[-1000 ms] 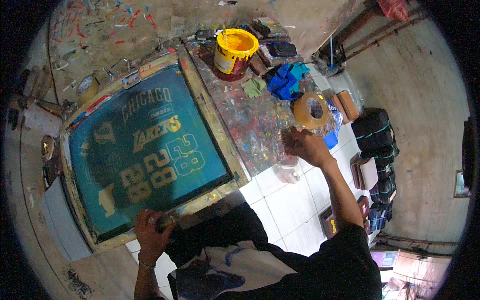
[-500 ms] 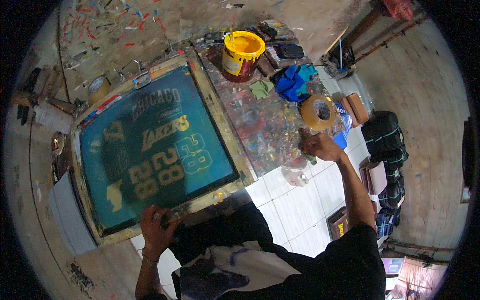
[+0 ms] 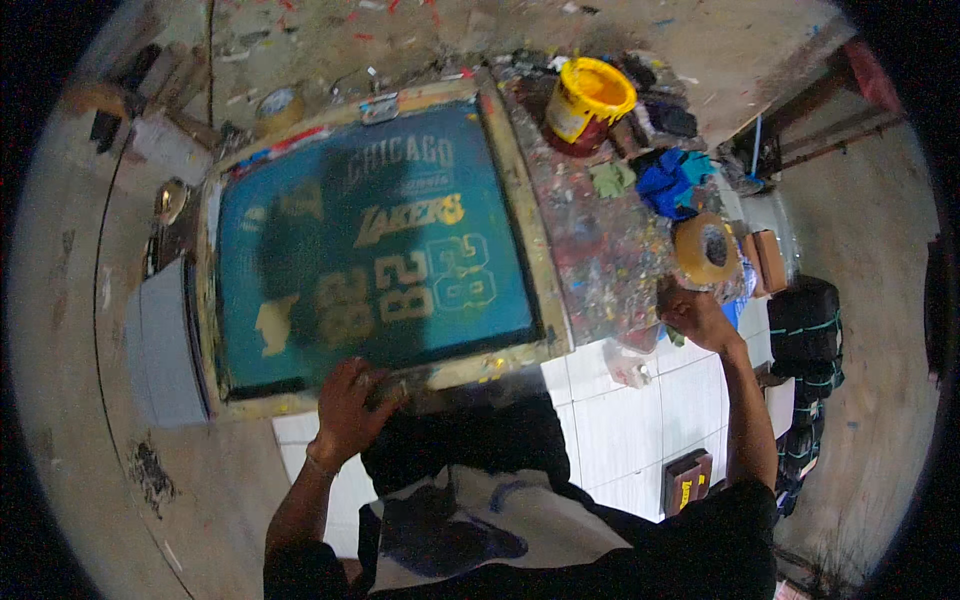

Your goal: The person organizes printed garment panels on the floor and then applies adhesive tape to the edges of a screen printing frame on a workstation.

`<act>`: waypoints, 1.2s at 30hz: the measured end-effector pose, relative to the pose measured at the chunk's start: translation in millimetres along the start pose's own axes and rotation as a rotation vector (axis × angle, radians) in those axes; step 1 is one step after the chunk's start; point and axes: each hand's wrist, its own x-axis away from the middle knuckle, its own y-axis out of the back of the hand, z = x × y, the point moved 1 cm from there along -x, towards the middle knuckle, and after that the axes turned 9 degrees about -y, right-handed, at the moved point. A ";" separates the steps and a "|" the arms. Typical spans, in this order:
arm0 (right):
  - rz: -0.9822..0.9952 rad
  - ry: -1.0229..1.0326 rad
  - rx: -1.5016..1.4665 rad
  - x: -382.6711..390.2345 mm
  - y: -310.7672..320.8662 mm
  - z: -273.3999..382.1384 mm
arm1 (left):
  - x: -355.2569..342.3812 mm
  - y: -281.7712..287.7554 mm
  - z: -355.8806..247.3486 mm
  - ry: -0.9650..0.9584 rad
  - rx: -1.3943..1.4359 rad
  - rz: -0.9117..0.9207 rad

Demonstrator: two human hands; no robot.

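A wooden-framed printing screen (image 3: 548, 300) with teal mesh and pale letter and number shapes lies tilted before me, left of centre. My left hand (image 3: 352, 408) rests at its near rail, fingers touching the wood and thumb held apart. At the near right corner of the paint-stained table (image 3: 605, 265), my right hand (image 3: 702, 320) is closed, its fingers curled down. What it grips, if anything, is too dark and blurred to make out. Just beyond it sits a roll of tan tape (image 3: 705, 248). A clear plastic bag (image 3: 630, 362) hangs by the table's near edge.
On the table's far side stands a yellow-rimmed paint bucket (image 3: 592, 100). Nearby lie a green rag (image 3: 612, 178) and a blue cloth (image 3: 672, 185). Black bundles (image 3: 805, 325) are stacked at the right, and a dark brown box (image 3: 688, 482) sits on the white tiles (image 3: 610, 440).
The whole view has swung, so the screen and table appear further right and turned. Both hands keep nearly the same places, left at the screen's rail and right at the table corner.
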 end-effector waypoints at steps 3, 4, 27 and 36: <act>-0.014 -0.106 0.115 4.6 -7.0 10.9 | -1.0 0.0 1.5 0.079 0.038 0.071; -0.014 -0.091 0.101 4.5 -7.5 12.5 | -0.9 -0.8 2.6 0.089 0.029 0.090; -0.043 0.209 0.069 -3.4 3.4 -7.9 | 4.0 -7.9 6.7 0.029 0.079 -0.093; -0.299 -0.143 -0.067 1.6 -8.2 5.0 | 2.5 3.5 0.1 -0.108 -0.083 -0.104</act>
